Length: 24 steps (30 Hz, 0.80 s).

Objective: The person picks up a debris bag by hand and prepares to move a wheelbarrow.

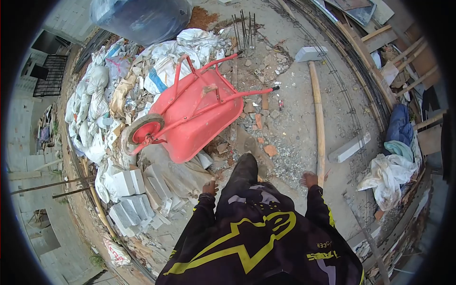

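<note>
My left hand hangs low beside my left thigh, nothing in it and its fingers loosely apart. On the other side, my right hand is held away from my body, empty, with fingers spread. In view, it overlaps the near end of a long wooden pole lying on the ground. Ahead of me a red wheelbarrow rests overturned, its underside up and its wheel to the left. The wheelbarrow's handles point right, apart from both hands.
White sacks and rubble are heaped at left, above stacked grey blocks. Rebar stubs stick up ahead. Pale blocks and long rebar cages lie at right, near crumpled sacks. Broken bricks litter the ground.
</note>
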Each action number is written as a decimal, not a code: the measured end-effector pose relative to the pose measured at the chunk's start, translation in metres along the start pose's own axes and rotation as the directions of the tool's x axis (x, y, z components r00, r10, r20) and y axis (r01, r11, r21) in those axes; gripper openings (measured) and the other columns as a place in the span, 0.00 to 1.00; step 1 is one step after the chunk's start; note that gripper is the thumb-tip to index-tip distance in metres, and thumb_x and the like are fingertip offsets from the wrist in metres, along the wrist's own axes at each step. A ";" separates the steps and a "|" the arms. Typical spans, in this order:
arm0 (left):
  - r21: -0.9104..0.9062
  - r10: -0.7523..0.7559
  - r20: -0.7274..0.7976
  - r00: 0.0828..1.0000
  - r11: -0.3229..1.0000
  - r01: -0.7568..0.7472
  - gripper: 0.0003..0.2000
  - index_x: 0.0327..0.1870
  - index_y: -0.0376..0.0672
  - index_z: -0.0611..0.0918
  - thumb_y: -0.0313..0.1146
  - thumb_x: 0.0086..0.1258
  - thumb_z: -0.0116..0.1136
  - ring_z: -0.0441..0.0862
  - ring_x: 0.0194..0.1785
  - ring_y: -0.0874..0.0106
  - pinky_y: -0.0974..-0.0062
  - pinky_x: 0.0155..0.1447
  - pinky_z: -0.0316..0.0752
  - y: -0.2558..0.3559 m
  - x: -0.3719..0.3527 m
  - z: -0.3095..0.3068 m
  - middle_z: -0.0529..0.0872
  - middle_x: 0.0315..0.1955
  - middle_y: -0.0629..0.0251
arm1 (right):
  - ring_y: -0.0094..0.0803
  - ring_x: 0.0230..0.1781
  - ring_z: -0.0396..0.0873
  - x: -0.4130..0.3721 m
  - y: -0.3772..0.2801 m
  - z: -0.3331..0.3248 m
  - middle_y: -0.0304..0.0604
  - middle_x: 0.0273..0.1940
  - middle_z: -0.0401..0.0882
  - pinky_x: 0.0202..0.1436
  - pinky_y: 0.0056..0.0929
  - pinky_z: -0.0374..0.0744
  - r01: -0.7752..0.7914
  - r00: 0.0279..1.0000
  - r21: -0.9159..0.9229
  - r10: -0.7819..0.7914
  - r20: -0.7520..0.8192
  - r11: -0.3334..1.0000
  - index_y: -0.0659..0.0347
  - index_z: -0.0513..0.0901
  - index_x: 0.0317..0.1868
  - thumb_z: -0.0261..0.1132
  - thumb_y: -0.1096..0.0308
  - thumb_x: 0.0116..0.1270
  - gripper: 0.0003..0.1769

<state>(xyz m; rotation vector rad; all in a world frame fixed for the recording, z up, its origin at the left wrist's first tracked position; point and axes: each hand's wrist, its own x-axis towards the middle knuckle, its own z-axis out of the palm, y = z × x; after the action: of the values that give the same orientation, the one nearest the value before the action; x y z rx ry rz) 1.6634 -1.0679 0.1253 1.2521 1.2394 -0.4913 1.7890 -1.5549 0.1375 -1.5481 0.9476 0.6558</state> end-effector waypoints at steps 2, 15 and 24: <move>-0.052 -0.157 0.103 0.982 0.985 0.163 0.30 0.52 0.43 0.69 0.60 0.58 0.48 0.76 0.32 0.66 0.62 0.31 0.65 -0.018 0.003 -0.021 0.79 0.44 0.60 | 0.34 0.27 0.80 -0.002 0.016 0.037 0.44 0.32 0.79 0.29 0.33 0.79 0.013 0.993 -0.150 0.005 0.114 0.989 0.62 0.77 0.42 0.57 0.68 0.57 0.12; -0.120 0.339 0.072 0.938 0.937 -0.329 0.21 0.38 0.35 0.77 0.49 0.65 0.48 0.78 0.30 0.74 0.77 0.32 0.72 0.261 0.136 0.127 0.80 0.28 0.62 | 0.39 0.29 0.78 0.061 -0.164 0.000 0.47 0.34 0.76 0.28 0.37 0.78 -0.134 0.981 -0.037 0.127 -0.146 0.990 0.61 0.73 0.40 0.54 0.65 0.59 0.11; -0.192 0.714 -0.143 0.686 0.660 -0.727 0.25 0.50 0.33 0.72 0.50 0.66 0.48 0.78 0.40 0.74 0.78 0.41 0.72 0.339 0.130 0.127 0.80 0.40 0.57 | 0.32 0.24 0.75 0.108 -0.316 0.121 0.41 0.25 0.75 0.24 0.31 0.74 0.395 0.918 -0.534 -0.302 0.257 0.747 0.61 0.77 0.32 0.55 0.65 0.58 0.09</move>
<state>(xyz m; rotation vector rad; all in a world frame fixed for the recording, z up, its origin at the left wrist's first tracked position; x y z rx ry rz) 2.0458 -1.0303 0.1360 1.4331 0.7075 0.2804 2.1242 -1.4517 0.1905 -2.1114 0.3123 0.8204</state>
